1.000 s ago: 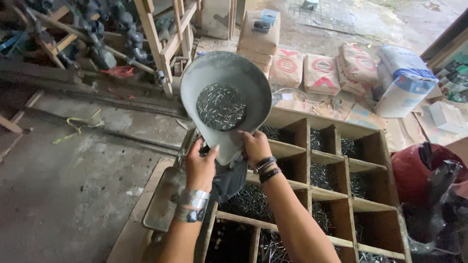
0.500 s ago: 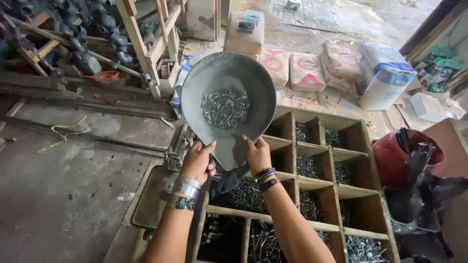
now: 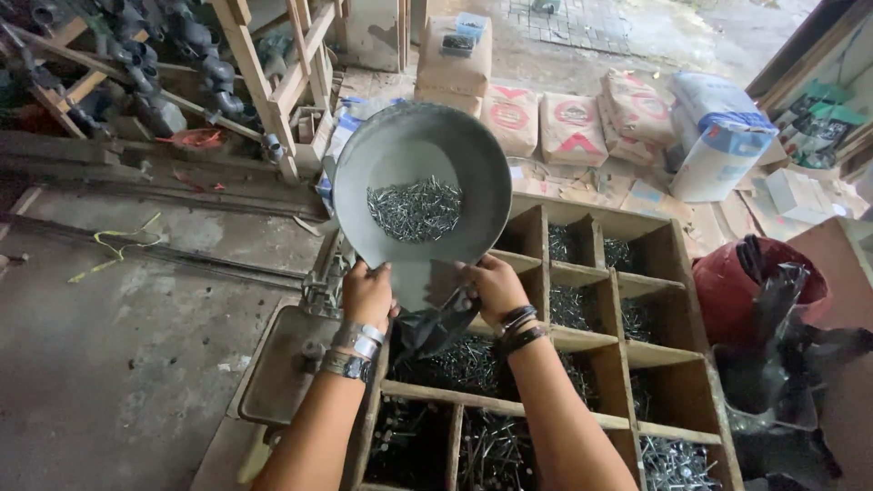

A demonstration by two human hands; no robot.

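Note:
A grey metal scoop pan (image 3: 400, 155) is held up in front of me with its spout toward me. A heap of small silver nails (image 3: 416, 209) lies in its lower middle. My left hand (image 3: 366, 295) grips the pan's near left edge. My right hand (image 3: 496, 286) grips the near right edge and also pinches a black plastic bag (image 3: 432, 327) that hangs under the spout. Bracelets sit on both wrists.
Below is a wooden compartment box (image 3: 582, 341) with nails in several cells. A flat metal scale tray (image 3: 277, 368) lies to its left. Cement sacks (image 3: 568, 123) lie behind. A red drum (image 3: 737, 291) with black bags stands at right. Concrete floor (image 3: 109, 345) spreads left.
The nails have slid down toward the spout as the pan tipped slightly. Both hands have shifted a little lower, still on the pan.

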